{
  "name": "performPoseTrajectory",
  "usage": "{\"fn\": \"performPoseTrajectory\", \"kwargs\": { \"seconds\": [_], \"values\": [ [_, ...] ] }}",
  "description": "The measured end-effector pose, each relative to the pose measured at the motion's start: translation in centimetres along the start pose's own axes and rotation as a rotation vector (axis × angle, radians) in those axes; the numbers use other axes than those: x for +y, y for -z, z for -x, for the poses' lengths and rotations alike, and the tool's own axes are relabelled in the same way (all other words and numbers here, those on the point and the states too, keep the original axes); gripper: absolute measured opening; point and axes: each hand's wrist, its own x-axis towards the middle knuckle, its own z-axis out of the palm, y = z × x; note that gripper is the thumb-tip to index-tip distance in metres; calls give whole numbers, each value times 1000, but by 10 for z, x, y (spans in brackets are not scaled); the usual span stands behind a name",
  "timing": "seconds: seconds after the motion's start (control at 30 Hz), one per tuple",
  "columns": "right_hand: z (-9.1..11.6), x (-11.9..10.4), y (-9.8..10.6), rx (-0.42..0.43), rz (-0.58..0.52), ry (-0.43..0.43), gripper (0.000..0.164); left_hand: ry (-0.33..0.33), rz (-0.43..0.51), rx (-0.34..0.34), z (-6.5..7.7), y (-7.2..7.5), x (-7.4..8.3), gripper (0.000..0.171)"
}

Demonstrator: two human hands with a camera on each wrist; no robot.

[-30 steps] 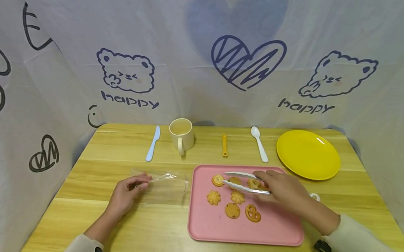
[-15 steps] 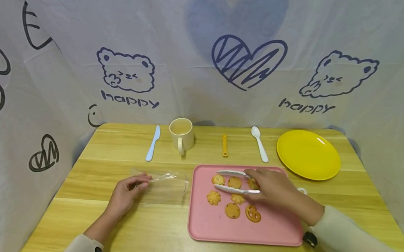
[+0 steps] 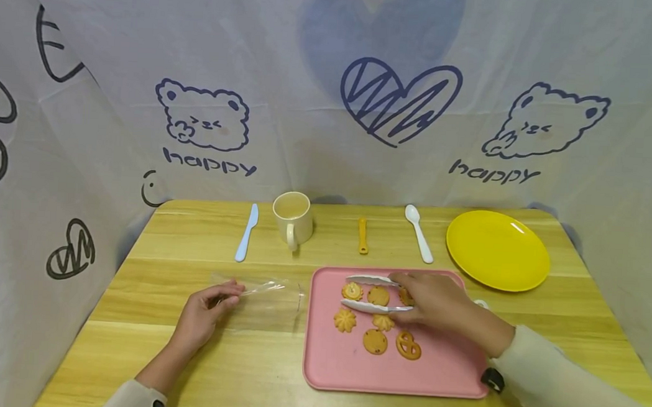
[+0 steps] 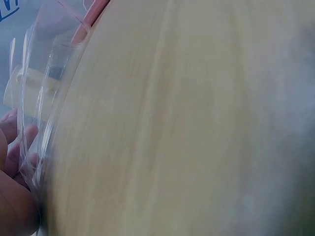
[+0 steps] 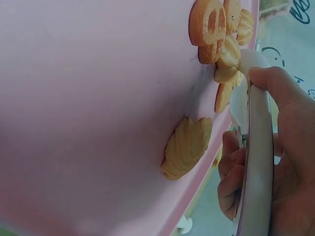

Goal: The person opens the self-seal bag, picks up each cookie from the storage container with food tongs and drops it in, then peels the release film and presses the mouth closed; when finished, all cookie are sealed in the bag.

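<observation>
My right hand (image 3: 437,304) grips a pair of tongs (image 3: 372,307) over the pink tray (image 3: 344,369). The tongs' jaws are spread, one on either side of a flower-shaped cookie (image 3: 352,291) and a round cookie (image 3: 378,295) in the back row. Another cookie there is partly hidden by my fingers. In the right wrist view my thumb and curled fingers hold the tongs' handle (image 5: 258,162), close to a ridged cookie (image 5: 187,147). Left of the tray, my left hand (image 3: 207,311) pinches the edge of a clear plastic bag (image 3: 272,306).
A pretzel cookie (image 3: 409,345) and several other cookies lie on the tray. Behind stand a blue knife (image 3: 248,231), a cream mug (image 3: 297,220), a yellow handle-like piece (image 3: 362,235), a white spoon (image 3: 419,233) and a yellow plate (image 3: 497,250). Printed cloth surrounds the table.
My right hand has moved left over the tray, and the tongs' jaws have spread wider around the back-row cookies. The left hand and the bag stay where they were.
</observation>
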Motion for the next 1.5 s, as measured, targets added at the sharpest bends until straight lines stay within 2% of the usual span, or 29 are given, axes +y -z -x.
{"fn": "performPoseTrajectory", "kwargs": {
  "seconds": [0.37,0.9,1.13,1.33,1.5],
  "values": [
    [-3,1,-2,3,-7,-1,73,-18,-8,11,1,-1,0,24],
    [-7,0,2,53,-66,36,68,-18,-3,9,1,0,-1,22],
    [-12,-9,4,42,-54,34,69,-36,20,12,2,-2,0,22],
    [-18,-18,6,55,-34,80,62,-40,20,12,1,-2,-1,21],
    [-23,-29,7,40,-33,85,64,-47,6,12,1,-2,-1,22]
  ]
}}
